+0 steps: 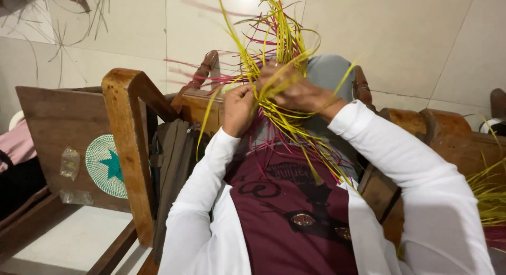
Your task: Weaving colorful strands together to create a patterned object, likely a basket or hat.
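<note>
Up before our chest, both hands close on the yellow and pink strips (282, 103): left hand (238, 109) pinching low, right hand (295, 90) wrapped across. They look light, springy and slippery, so we judge a hold near the crossing best.

You are wearing white sleeves (421, 190) over a maroon shirt (295, 222); yellow and pink strands (284, 48) are showing above it, a white-and-teal star mat (108, 167) left of it.

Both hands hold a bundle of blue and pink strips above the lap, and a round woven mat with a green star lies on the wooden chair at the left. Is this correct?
Not quite: the strips are yellow and pink, not blue, as the head view shows. The left hand and right hand do hold them, and the round woven mat lies on the wooden chair.
</note>
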